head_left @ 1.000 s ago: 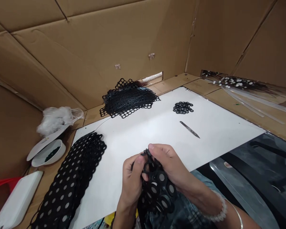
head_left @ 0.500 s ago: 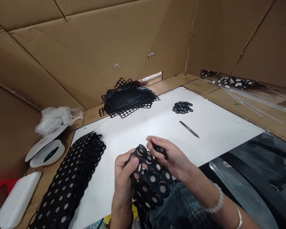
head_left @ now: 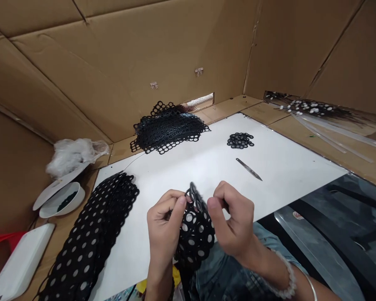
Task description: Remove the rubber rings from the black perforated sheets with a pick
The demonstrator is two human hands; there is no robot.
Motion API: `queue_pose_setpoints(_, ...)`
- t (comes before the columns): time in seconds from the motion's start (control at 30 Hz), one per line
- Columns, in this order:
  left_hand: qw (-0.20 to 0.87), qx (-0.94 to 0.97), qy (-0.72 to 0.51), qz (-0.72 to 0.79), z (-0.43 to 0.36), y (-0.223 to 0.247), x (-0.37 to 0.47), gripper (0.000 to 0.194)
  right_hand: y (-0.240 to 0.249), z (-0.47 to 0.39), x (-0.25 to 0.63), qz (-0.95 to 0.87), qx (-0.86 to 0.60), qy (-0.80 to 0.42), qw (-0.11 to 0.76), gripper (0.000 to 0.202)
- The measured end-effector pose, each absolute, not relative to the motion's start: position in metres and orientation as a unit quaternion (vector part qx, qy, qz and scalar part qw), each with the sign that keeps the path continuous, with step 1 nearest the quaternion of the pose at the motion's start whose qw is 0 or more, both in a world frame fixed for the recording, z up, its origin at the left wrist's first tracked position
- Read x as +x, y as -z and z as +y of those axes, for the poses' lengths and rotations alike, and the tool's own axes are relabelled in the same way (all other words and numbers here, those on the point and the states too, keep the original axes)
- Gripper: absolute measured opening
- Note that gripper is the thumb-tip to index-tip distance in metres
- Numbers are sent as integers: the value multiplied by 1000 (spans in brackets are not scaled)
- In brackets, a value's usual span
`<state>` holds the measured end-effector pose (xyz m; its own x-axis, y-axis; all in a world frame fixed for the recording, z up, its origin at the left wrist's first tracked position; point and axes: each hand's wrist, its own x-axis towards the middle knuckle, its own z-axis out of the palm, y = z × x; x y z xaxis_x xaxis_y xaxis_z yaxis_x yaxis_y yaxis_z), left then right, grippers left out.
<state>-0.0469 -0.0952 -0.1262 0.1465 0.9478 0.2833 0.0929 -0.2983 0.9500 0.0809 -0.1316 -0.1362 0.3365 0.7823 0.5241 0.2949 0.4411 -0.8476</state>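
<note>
A black sheet of joined rings with pale round centres (head_left: 194, 240) hangs between my hands over the front edge of the white board. My left hand (head_left: 166, 217) pinches its upper left edge between thumb and fingers. At the upper right edge, my right hand (head_left: 233, 219) is closed with thumb against curled fingers; a strip of the ring sheet stands up beside the thumb tip. What lies inside the curled right fingers is hidden. Beyond my hands lie a small heap of black rings (head_left: 240, 140) and a pointed metal blade (head_left: 249, 169).
A long black dotted ring sheet (head_left: 84, 238) covers the board's left side. Behind lies a pile of black ring mesh (head_left: 171, 131). To the left are a white bowl (head_left: 77, 200), a plastic bag (head_left: 77, 154) and a white box (head_left: 28, 259). Cardboard walls (head_left: 163, 50) enclose the board.
My right hand has turned over, and its fingers have closed at the sheet's upper right edge. The sheet has swung left and hangs more narrowly. My left hand keeps its grip.
</note>
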Motion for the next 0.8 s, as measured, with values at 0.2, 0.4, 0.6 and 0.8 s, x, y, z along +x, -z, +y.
queue_pose_setpoints(0.2,520,572,-488,405,-97,130,-47,30,135,-124,75,-579,-547,-225,561,30)
queue_pose_setpoints(0.4,680,434,-483,340,-98,132,-36,27,142,-120,71,-582,-544,-274,539,39)
queue_pose_setpoints(0.6,733,352,-483,324,-92,131,-35,26,142,-116,72,-551,-487,-359,574,36)
queue_pose_setpoints(0.8,776,266,-488,298,-86,128,-34,24,141,-102,78,-354,-297,-666,585,46)
